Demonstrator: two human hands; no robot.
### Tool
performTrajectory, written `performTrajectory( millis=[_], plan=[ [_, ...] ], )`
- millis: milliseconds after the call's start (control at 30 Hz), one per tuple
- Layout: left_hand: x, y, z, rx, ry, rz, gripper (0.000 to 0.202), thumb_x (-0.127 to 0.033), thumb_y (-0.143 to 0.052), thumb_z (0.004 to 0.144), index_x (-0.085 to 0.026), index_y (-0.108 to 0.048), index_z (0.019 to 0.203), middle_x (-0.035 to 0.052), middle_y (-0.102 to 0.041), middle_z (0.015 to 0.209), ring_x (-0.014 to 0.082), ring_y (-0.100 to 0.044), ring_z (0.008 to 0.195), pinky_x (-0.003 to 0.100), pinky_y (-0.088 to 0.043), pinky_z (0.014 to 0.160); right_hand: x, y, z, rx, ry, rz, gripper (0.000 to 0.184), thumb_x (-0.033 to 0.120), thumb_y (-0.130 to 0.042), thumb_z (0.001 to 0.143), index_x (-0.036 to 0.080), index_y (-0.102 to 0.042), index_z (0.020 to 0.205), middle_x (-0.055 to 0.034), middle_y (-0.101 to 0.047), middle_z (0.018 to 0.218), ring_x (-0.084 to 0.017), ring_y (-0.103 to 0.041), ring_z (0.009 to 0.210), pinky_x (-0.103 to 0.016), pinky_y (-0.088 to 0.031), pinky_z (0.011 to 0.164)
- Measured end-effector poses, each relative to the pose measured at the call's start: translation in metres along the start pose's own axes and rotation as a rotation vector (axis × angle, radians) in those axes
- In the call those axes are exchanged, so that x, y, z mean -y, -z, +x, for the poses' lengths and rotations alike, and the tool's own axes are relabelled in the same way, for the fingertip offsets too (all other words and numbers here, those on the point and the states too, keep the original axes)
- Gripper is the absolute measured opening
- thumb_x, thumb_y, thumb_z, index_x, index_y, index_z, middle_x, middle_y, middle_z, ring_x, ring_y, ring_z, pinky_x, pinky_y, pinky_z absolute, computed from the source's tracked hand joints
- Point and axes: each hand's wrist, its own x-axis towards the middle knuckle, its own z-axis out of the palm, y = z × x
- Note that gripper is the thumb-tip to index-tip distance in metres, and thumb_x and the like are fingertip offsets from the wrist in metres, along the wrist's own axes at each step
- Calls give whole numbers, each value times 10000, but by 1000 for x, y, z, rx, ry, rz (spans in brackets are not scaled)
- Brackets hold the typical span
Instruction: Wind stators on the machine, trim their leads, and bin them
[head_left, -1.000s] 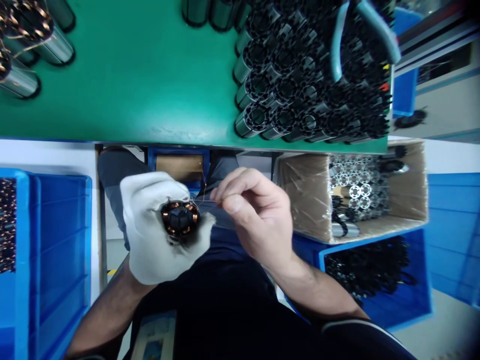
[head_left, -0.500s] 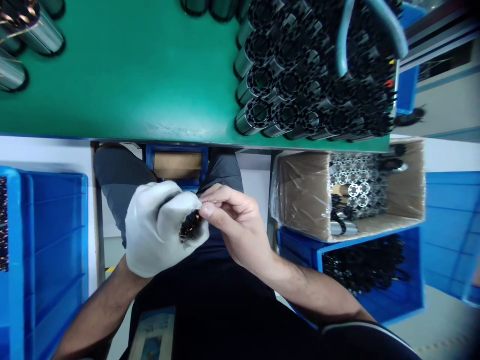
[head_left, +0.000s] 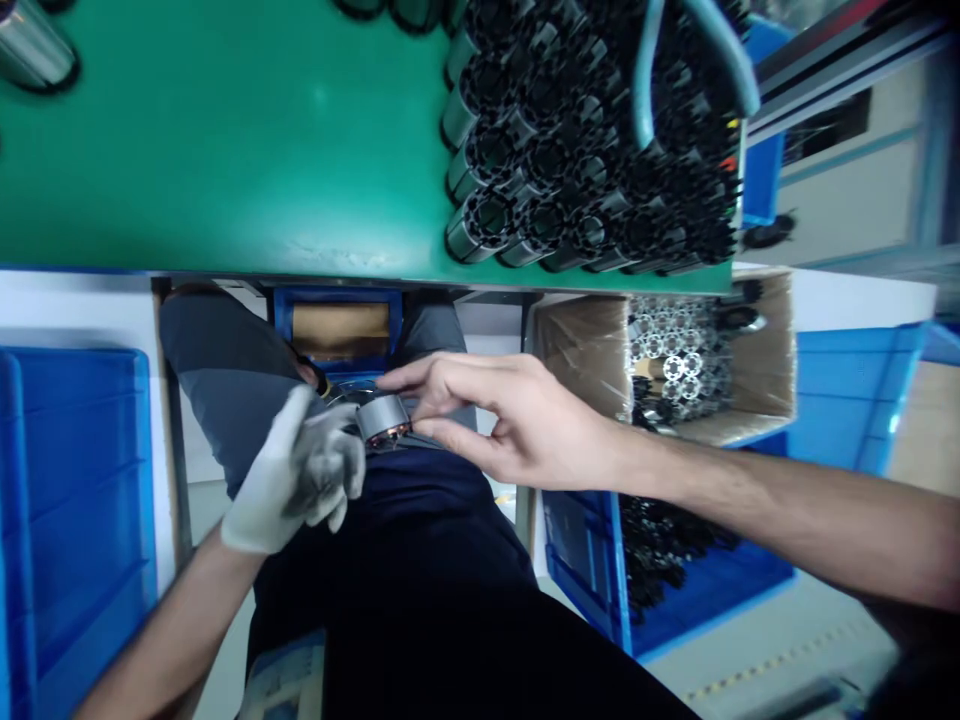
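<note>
A wound motor stator (head_left: 384, 418), a silvery metal cylinder with copper windings at its lower end, is over my lap. My bare right hand (head_left: 499, 420) grips its right side between thumb and fingers. Thin wires (head_left: 349, 390) show at its upper left. My left hand (head_left: 304, 470), in a white glove with darkened fingers, is just left of the stator, its fingers loosely curled and apart, blurred by motion. I see nothing held in it, and whether it touches the stator is unclear.
Rows of stator cores (head_left: 487, 225) stand on the green bench (head_left: 225, 150), with a pale blue tube (head_left: 645, 90) above them. At right are a plastic-lined carton (head_left: 577, 350) of metal cores and a blue bin (head_left: 585, 550) of black parts. Another blue bin (head_left: 82, 480) stands left.
My gloved left hand was wrapped around the stator and has loosened from it. My right hand has moved from pinching at its end to gripping its side. The view has shifted.
</note>
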Motion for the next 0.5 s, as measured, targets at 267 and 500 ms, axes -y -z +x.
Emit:
performTrajectory(
  millis=[267,500],
  plan=[
    [-2,-34,-10,-498,-769,937,264,-327,-850,935,-256,-797,1183,62,-875,1101,271,-863,934,362,-687,831,-14,-19,-9,-74,-161,213,249,416,-817,1086,213,-753,956,-154,-833,1399,-249,-821,1290,-407,-709,1011],
    [-29,-23,-18,-278,-584,713,438,-248,-848,933,-285,-801,1367,28,-894,1294,273,-888,1140,358,-723,1037,4,43,-2,-1,-33,50,303,543,-986,928,287,-924,1078,-78,-879,1333,-293,-816,1280,-420,-683,1032]
  ],
)
